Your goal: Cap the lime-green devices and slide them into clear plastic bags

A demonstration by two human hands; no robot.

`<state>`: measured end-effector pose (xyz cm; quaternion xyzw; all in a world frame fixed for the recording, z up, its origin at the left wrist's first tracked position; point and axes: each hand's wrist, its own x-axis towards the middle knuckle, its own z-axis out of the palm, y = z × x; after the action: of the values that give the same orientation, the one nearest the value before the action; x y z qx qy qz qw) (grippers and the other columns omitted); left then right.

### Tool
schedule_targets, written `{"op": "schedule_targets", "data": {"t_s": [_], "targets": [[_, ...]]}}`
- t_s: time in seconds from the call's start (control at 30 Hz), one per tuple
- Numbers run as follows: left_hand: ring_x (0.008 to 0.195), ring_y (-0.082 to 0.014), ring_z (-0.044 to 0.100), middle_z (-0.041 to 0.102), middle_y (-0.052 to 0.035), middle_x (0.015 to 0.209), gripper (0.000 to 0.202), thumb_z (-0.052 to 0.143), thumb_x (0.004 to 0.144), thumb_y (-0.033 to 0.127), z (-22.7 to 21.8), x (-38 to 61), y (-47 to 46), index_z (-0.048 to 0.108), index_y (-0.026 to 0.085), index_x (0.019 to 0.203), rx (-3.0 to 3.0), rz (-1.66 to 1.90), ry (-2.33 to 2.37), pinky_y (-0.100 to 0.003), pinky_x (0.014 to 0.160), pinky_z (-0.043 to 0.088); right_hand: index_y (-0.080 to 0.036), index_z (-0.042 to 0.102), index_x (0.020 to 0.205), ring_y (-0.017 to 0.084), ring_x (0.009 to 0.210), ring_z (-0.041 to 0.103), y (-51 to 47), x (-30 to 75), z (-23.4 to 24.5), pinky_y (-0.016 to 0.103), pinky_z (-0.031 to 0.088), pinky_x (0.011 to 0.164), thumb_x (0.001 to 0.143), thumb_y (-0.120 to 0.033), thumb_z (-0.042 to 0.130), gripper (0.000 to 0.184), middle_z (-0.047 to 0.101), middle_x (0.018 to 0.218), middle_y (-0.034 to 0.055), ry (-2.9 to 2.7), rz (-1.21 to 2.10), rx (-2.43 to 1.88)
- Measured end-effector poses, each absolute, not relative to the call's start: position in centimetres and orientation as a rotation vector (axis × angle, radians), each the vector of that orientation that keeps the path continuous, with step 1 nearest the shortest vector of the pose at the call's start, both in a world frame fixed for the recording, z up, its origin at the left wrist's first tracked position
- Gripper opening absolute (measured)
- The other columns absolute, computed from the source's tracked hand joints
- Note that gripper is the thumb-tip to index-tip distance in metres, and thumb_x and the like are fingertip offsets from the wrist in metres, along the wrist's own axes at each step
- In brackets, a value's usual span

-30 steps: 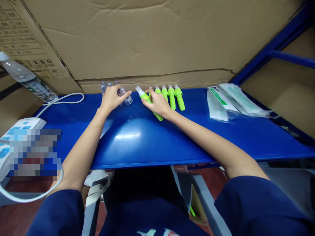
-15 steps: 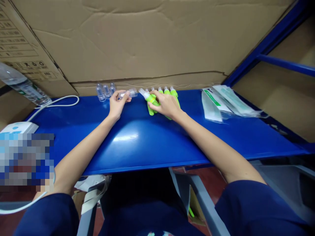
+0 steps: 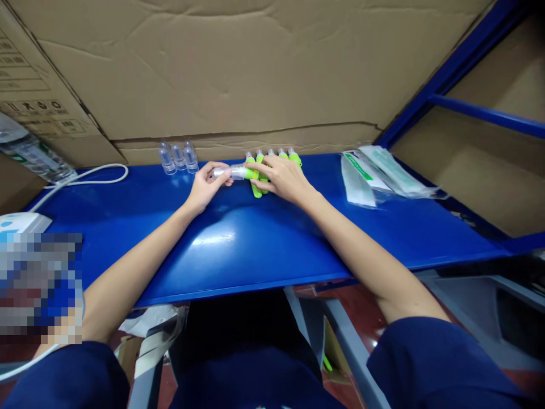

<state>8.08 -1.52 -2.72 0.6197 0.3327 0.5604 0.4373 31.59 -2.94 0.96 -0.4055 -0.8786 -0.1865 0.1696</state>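
Head view: left hand (image 3: 205, 187) pinches the clear cap (image 3: 237, 171); right hand (image 3: 287, 179), fingers partly curled, grips the green tube (image 3: 251, 174). Both parts meet end to end over the desk (image 3: 264, 238).

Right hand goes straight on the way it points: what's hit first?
Likely the clear tube in the left hand. The right hand points leftward at it, the green piece it holds lined up end to end; whether they touch, I can't tell.
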Motion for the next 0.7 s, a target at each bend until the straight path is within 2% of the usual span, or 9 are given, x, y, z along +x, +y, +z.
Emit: {"op": "schedule_targets", "data": {"t_s": [0.17,0.3,0.43,0.57,0.63,0.7], "targets": [[0.075,-0.0137,0.071,0.071,-0.0035,0.089,0.051,0.083,0.075,0.055,-2.5,8.5,-2.8,0.063,0.016,0.102,1.723,1.319,0.808,-0.029,0.080,0.060,-0.014,0.054,0.140,0.034,0.107,0.057,-2.9,31.6,0.9,0.043,0.040,0.090,0.097,-0.049,0.059,0.055,0.066,0.117,0.0191,-2.483,-0.465,-1.147],[0.082,-0.0173,0.070,0.072,-0.0065,0.096,0.039,0.072,0.084,0.052,-2.0,8.1,-3.2,0.065,0.017,0.102,1.968,1.305,0.937,-0.030,0.078,0.058,-0.014,0.055,0.136,0.036,0.108,0.057,-3.1,31.5,0.9,0.047,0.039,0.093,0.096,-0.054,0.057,0.056,0.067,0.114,0.0193,-2.509,-0.381,-1.143],[0.099,-0.0222,0.068,0.071,-0.0094,0.111,0.038,0.054,0.096,0.043,-1.3,7.4,-3.0,0.064,0.019,0.123,2.371,1.157,1.017,-0.035,0.093,0.054,-0.016,0.053,0.140,0.036,0.109,0.057,-3.4,31.3,1.0,0.047,0.040,0.093,0.099,-0.050,0.054,0.053,0.068,0.111,0.0178,-2.504,-0.317,-1.098],[0.101,-0.0250,0.066,0.066,-0.0121,0.114,0.044,0.036,0.103,0.039,-1.1,7.3,-3.3,0.062,0.019,0.132,2.629,0.945,1.044,-0.041,0.098,0.052,-0.016,0.045,0.147,0.036,0.111,0.058,-3.6,31.0,0.9,0.048,0.042,0.095,0.097,-0.040,0.059,0.057,0.069,0.112,0.0165,-2.487,-0.266,-1.071],[0.105,-0.0269,0.065,0.064,-0.0129,0.118,0.047,0.041,0.102,0.046,-1.2,7.5,-3.6,0.060,0.019,0.136,2.677,0.919,1.082,-0.042,0.098,0.052,-0.017,0.042,0.150,0.036,0.113,0.059,-3.7,31.0,0.9,0.049,0.043,0.096,0.096,-0.036,0.059,0.059,0.068,0.115,0.0160,-2.478,-0.209,-1.073],[0.107,-0.0286,0.064,0.063,-0.0131,0.121,0.056,0.056,0.094,0.056,-1.4,7.7,-4.0,0.058,0.021,0.138,2.708,0.933,1.116,-0.042,0.097,0.052,-0.019,0.039,0.151,0.035,0.113,0.060,-3.8,31.1,0.9,0.051,0.045,0.096,0.096,-0.033,0.057,0.060,0.067,0.119,0.0160,-2.466,-0.125,-1.074]]}}
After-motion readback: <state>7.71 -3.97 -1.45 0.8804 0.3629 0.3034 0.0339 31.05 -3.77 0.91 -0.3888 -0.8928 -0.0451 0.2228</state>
